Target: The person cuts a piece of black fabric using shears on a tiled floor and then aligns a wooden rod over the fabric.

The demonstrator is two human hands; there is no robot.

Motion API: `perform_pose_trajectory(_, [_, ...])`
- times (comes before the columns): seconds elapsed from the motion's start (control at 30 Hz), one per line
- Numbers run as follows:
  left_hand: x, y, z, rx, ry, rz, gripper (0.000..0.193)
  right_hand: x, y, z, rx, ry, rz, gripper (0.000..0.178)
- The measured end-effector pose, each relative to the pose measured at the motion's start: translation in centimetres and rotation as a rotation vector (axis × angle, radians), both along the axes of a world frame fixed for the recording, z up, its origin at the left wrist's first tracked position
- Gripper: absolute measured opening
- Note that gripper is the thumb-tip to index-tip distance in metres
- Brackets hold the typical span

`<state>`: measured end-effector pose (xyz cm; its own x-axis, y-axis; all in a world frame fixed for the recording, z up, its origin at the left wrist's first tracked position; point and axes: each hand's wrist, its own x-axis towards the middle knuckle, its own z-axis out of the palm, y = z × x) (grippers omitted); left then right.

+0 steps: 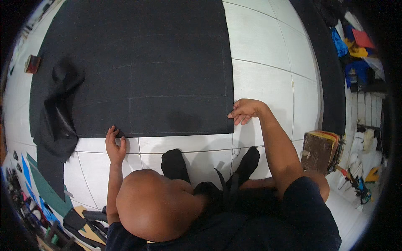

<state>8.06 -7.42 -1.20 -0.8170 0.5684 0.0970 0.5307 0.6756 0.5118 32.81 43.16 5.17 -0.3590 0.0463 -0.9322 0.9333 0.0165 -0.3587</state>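
A large black sheet (pixel 176 79) of fabric or leather-like material lies flat, with faint pale lines drawn in a grid over it. At its near edge is my left hand (pixel 114 146), fingertips touching the border and the thumb held apart from them. My right hand (pixel 248 110) is at the sheet's right edge near the corner, thumb and forefinger closed at the border while the other fingers curl over the floor. A loose, crumpled black piece (pixel 58 113) with a shiny side lies across the sheet's left part.
White tiles (pixel 268 46) make up the floor. A small tin-like container (pixel 32 64) stands at the far left. To my right is a worn brown block-like stack (pixel 320 150), beside a long black strip (pixel 333 100). Coloured scraps (pixel 351 42) lie farther right; green sheeting (pixel 48 184) lies at left.
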Motion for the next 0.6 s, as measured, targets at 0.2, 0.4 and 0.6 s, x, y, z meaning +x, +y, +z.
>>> perform_pose_trajectory(0.2, [-0.1,1.9,0.6,-0.042,-0.097,0.033,0.045,1.1,0.6,-1.2,0.165,-0.131,0.275,0.028])
perform_pose_trajectory(0.4, [1.9,6.7,1.5,-0.187,0.15,-0.236,0.07,-2.1,-3.3,0.8,1.04,0.654,0.447,0.042])
perform_pose_trajectory(0.6, [2.4,8.7,-1.9,-0.304,0.153,-0.319,0.083,0.1,-8.9,-3.6,1.129,0.873,0.708,0.068])
